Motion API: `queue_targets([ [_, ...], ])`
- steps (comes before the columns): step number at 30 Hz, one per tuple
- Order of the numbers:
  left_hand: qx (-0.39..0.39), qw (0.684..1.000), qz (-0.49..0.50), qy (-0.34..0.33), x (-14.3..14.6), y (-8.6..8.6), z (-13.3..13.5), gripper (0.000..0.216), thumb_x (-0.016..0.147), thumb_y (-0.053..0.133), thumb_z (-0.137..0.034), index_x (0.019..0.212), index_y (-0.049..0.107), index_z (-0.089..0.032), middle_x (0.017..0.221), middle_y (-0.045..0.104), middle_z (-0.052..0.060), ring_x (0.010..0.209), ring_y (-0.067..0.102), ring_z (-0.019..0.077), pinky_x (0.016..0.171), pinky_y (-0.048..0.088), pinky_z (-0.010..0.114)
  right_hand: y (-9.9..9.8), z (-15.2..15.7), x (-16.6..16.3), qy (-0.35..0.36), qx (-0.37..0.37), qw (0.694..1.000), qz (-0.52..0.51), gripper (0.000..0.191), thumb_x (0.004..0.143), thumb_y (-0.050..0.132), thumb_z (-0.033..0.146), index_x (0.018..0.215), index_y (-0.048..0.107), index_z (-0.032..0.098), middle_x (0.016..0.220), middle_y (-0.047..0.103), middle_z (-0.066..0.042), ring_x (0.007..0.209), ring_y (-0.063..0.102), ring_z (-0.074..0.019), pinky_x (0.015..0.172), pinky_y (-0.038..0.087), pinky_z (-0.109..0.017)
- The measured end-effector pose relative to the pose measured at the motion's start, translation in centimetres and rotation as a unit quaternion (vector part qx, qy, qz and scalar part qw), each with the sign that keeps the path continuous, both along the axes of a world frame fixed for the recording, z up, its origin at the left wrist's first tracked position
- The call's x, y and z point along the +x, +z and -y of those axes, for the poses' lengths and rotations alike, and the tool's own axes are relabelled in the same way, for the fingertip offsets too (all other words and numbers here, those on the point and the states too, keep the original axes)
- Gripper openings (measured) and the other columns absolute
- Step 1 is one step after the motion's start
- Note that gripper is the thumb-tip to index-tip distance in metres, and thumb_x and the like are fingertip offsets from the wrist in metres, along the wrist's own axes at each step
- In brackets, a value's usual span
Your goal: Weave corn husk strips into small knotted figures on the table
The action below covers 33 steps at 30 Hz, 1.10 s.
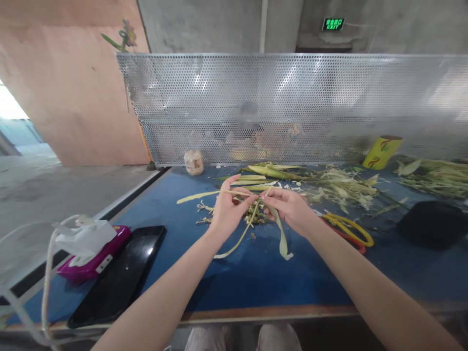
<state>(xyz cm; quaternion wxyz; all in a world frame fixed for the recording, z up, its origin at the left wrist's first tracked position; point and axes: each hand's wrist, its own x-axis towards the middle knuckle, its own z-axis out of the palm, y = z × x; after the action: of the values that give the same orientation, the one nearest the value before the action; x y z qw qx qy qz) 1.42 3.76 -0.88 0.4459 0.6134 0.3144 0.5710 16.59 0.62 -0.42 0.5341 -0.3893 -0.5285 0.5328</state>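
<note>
My left hand (231,206) and my right hand (284,205) meet above the middle of the blue table, their fingertips almost touching. Both pinch pale green plant strips, which look like leaf or husk. One strip (197,197) sticks out to the left past my left hand. A thin strip (239,241) curves down to the table between the hands, and a wider flat strip (282,239) hangs beneath my right hand. Behind and below the fingers lies a small heap of knotted plant pieces (256,214), partly covered by the hands.
Leafy stalks (272,171) and dry husks (340,187) lie at the back. Yellow-handled scissors (347,229) and a dark object (431,224) are at right, a yellow can (382,152) behind. A black tablet (120,278) and purple power strip (95,258) with cables occupy the left. Perforated metal (219,107) borders the back.
</note>
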Motion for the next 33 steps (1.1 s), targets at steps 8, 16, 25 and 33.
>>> queue_targets([
  [8, 0.016, 0.999, -0.016, -0.043, 0.1, 0.4, 0.4, 0.052, 0.066, 0.067, -0.022, 0.112, 0.044, -0.017, 0.080, 0.066, 0.005, 0.067, 0.062, 0.0149, 0.063, 0.046, 0.026, -0.8, -0.2, -0.3, 0.014, 0.025, 0.999, 0.019, 0.023, 0.066, 0.067, 0.036, 0.068, 0.056, 0.016, 0.053, 0.045, 0.007, 0.042, 0.040, -0.0041, 0.042, 0.030, -0.021],
  [16, -0.050, 0.996, 0.061, -0.035, 0.3, 0.8, 0.4, 0.050, 0.060, 0.071, -0.017, 0.101, 0.041, -0.015, 0.061, 0.064, -0.004, 0.058, 0.060, 0.0103, 0.061, 0.045, 0.023, -0.7, -0.2, 0.0, -0.005, 0.038, 0.997, 0.068, 0.024, 0.066, 0.066, 0.040, 0.064, 0.056, 0.018, 0.048, 0.047, 0.005, 0.044, 0.045, -0.0082, 0.044, 0.036, -0.024],
  [25, -0.109, 0.992, 0.051, -0.046, 0.0, 1.5, 0.3, 0.051, 0.066, 0.067, -0.029, 0.109, 0.042, -0.016, 0.073, 0.064, 0.000, 0.055, 0.056, 0.0080, 0.043, 0.037, 0.018, -0.5, 0.0, -0.3, -0.034, 0.096, 0.988, 0.114, 0.017, 0.070, 0.061, 0.036, 0.074, 0.061, 0.019, 0.064, 0.056, 0.002, 0.044, 0.040, -0.0069, 0.045, 0.033, -0.024],
  [33, -0.016, 0.998, -0.039, -0.042, -0.4, 0.8, 0.0, 0.070, 0.060, 0.073, -0.028, 0.120, 0.039, -0.013, 0.061, 0.061, -0.003, 0.052, 0.052, 0.0077, 0.052, 0.038, 0.021, -0.2, 0.1, -0.1, -0.086, 0.129, 0.959, 0.235, 0.018, 0.074, 0.055, 0.035, 0.070, 0.061, 0.018, 0.062, 0.056, 0.000, 0.051, 0.045, -0.0102, 0.049, 0.036, -0.025],
])
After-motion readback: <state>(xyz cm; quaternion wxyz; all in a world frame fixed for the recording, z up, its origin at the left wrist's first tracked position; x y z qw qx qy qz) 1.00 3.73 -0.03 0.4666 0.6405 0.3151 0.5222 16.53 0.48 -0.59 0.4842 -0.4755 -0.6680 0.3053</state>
